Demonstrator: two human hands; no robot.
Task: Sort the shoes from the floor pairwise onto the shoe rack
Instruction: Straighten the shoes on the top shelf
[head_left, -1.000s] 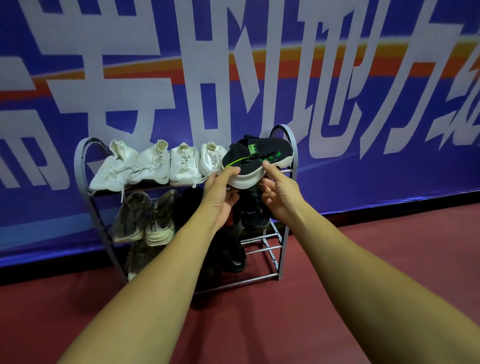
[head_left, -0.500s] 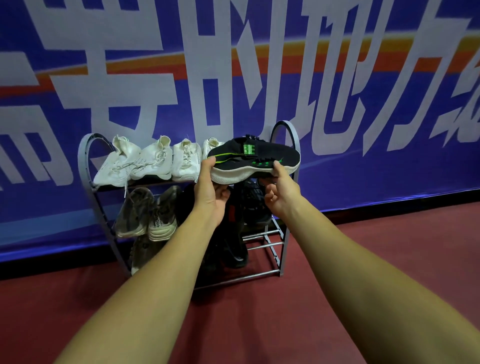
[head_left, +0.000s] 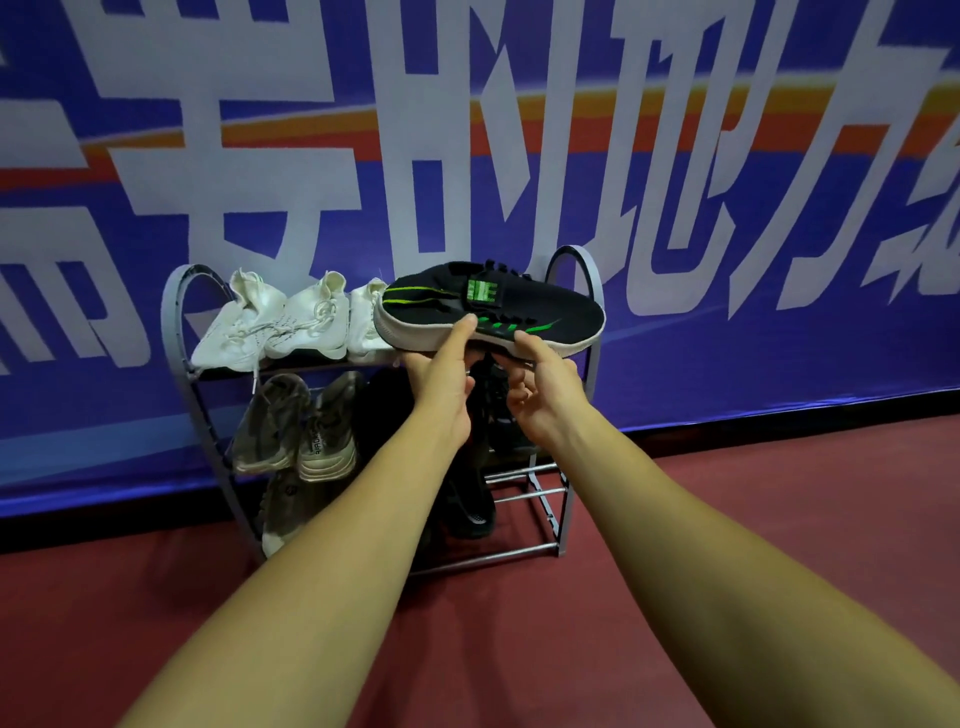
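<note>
- Head view, far left: the shoe rack (head_left: 174, 312) is a grey frame with arched ends and thin, smooth bar shelves, standing on the red floor (head_left: 727, 519) against a blue banner.
- White shoes (head_left: 270, 325), soft and laced, fill the left of the top shelf. Below them sits a worn grey-brown pair (head_left: 296, 423).
- Left hand (head_left: 441, 384) grips under the black shoe (head_left: 519, 306), with the thumb up on the pale sole rim and the fingers tucked beneath.
- That shoe has a black knit upper with green stripes and a thick rubbery sole. It is held crosswise over the right end of the top shelf, overlapping the last white shoe. I cannot tell whether it touches the shelf.
- Right hand (head_left: 545, 395) props the same shoe, with the thumb on the sole rim and the fingers curled below.
- Step in hand, as I judge it, is setting this shoe in place.
- Next, it probably needs turning to point the same way as the white shoes, then lowering into the gap by the right arch. Its mate likely needs room there too.
</note>
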